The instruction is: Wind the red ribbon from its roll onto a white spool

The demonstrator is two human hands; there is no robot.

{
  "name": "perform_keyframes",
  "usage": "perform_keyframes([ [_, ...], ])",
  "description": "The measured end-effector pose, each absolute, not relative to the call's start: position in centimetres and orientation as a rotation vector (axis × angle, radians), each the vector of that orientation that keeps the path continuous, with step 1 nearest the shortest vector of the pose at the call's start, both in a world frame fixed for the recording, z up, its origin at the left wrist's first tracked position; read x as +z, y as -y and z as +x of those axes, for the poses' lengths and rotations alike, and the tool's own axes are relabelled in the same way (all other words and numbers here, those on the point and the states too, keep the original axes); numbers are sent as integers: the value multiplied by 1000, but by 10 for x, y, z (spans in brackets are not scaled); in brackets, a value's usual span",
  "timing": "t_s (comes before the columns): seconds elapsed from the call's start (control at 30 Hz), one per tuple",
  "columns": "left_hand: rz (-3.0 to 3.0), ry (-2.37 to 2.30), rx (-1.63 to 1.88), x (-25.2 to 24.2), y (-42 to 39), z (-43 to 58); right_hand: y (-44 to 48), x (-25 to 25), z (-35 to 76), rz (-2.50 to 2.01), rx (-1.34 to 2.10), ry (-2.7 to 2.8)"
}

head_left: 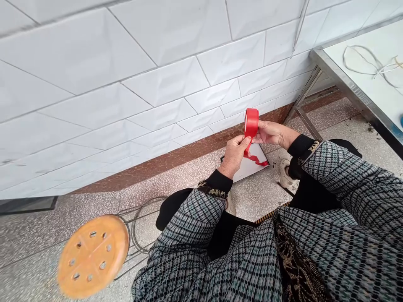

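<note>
Red tape is sitting between both hands: the roll (251,121) is standing on edge, with a strip (258,161) running down below it. Left hand (233,154) is pinching narrow, thumb pressing on the tape at the bottom of the roll. Right hand (271,133) is holding the roll from its right side; some fingers are hiding behind, so the full grip isn't showing.

Progress check: a length is already coming off the roll, hanging crumpled and twisted just below the left hand. Not done, as I'm reading it: the strip isn't lying flat, and no clean cut is showing between it and the roll. Free end is reaching the near right edge of a white board (247,172) just below the hands; can't tell if it's sticking there or only overlapping. Board seems to be lying on the floor (252,200).

Surroundings: an orange stool (90,254) is standing well apart, left of the left hand and nearer the body. A tabletop (341,54) is standing right of the right hand, also well apart, carrying a loose white cable (380,70). Neither hand is touching those.
</note>
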State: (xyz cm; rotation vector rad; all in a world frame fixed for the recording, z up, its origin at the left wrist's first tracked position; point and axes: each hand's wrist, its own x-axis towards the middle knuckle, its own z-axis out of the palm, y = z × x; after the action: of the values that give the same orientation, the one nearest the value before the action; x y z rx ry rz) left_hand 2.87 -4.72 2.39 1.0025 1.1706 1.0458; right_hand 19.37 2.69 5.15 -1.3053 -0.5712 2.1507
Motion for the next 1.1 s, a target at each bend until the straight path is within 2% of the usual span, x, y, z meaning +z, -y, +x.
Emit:
perform_keyframes([
  [0.47,1065,-1266,1143,23,48,31,-25,52,193,-1156,2189,654],
  [0.63,1263,-1308,1242,27,47,28,-27,51,196,-1162,2217,714],
  [0.87,1529,-1351,1164,32,41,17,-25,56,198,-1167,2279,663],
  [1.1,1416,-1247,1069,35,35,11,-23,59,196,-1210,2271,623],
])
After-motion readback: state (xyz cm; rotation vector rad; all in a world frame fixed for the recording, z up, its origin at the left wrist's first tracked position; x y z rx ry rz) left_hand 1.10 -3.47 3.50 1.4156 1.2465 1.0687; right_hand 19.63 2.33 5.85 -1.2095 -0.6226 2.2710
